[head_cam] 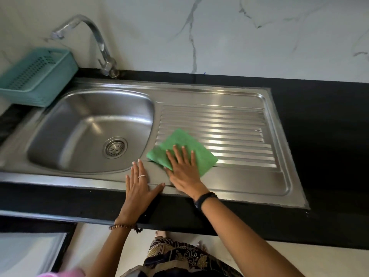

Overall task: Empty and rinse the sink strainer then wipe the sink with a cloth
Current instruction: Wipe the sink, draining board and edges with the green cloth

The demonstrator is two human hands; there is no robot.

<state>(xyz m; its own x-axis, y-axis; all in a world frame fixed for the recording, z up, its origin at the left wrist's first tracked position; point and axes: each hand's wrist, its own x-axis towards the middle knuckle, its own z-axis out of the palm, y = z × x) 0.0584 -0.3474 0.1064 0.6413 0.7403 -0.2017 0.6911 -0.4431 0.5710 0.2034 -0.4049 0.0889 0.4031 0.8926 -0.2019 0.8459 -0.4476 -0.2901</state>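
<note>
**Wiping stage under way on the drainboard; basin not yet covered**

Wiping is the step in hand, judged from the layout. Well to the left of both hands, beyond the basin, a teal basket [38, 74] sits on the black counter [319, 136], with the tap [95, 39] behind the basin.

The sink [249, 188] basin lies forward and left of the left hand. The strainer [115, 147] is seated in the drain and looks free of debris, so the emptying and rinsing step appears complete, though fine residue cannot be judged at this size.

The left hand [138, 188] lies flat on the sink's front rim, fingers straight and spread, holding nothing. It appears to be bracing. A ring shows on one finger and a bead bracelet on the wrist.

Just to its right, the right hand [183, 172] presses flat on the green cloth [187, 144], fingers extended and slightly spread, palm on the cloth's near edge. The cloth is spread over the near left corner of the ribbed drainboard, beside the basin's right edge. It looks slightly blurred, suggesting motion. A dark watch sits on this wrist.

Next move, as assessed: carry the cloth, with steady downward pressure, along the ribs out to the right of the hand, then across into the basin and around the strainer.
</note>
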